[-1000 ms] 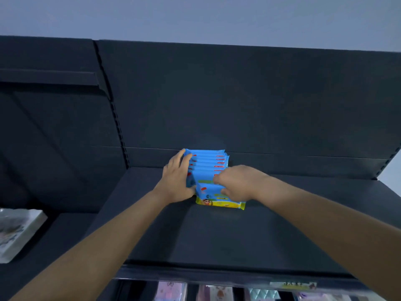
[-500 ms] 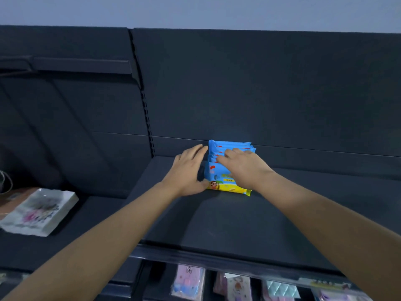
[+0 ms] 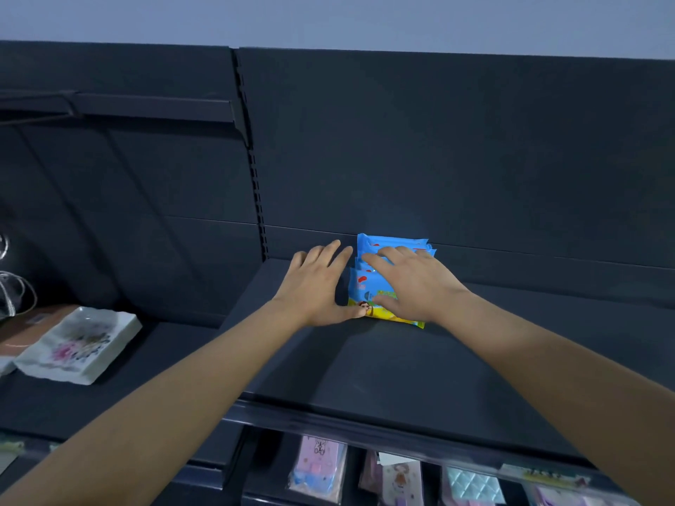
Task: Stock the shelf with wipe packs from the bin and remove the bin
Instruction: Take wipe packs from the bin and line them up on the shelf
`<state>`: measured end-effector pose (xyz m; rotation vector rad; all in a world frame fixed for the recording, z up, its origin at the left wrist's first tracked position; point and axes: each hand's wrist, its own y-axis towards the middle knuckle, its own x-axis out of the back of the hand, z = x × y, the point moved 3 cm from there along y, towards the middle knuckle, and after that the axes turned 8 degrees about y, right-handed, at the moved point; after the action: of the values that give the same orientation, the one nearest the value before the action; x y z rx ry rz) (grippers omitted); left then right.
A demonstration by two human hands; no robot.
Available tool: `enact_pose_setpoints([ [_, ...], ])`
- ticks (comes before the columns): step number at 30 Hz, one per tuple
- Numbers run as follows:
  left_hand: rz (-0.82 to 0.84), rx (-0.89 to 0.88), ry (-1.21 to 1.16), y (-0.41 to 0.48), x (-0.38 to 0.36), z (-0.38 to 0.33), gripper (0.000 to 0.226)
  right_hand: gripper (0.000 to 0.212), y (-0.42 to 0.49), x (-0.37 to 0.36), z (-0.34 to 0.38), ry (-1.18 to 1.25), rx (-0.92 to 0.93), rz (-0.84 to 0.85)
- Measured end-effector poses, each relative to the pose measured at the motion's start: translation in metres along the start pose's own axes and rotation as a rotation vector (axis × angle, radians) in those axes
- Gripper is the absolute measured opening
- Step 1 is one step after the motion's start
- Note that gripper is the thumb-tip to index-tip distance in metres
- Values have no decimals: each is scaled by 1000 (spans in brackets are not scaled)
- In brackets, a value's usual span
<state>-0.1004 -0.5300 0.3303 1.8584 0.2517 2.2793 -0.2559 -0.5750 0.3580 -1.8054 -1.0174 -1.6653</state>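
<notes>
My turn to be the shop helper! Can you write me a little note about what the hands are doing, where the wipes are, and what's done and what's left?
Left hand: open, flat against the left side of the wipe packs, thumb touching the front pack.
Right hand: open, fingers spread over the packs.
Packs: one row toward the back of the shelf.
Done: this row is on the shelf.
Left: the bin is out of view, so I can't tell whether more packs remain. The bin has to be removed.

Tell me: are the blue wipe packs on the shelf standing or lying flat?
Standing on edge: the wipe packs show top edges one behind another, front face toward camera.
</notes>
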Motion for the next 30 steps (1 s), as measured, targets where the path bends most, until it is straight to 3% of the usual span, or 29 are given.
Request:
enact_pose_setpoints([
  [4,31,137,193,-15,2,21,112,74,12,4,19,42,53,3],
  [13,194,621,162,-124,3,96,111,81,52,8,106,219,272,-49],
  [22,414,1105,228,-333,-8,112,111,85,25,-13,301,359,801,-41],
  [30,523,1405,78,-491,-55,103,106,82,-23,-87,447,306,984,161],
])
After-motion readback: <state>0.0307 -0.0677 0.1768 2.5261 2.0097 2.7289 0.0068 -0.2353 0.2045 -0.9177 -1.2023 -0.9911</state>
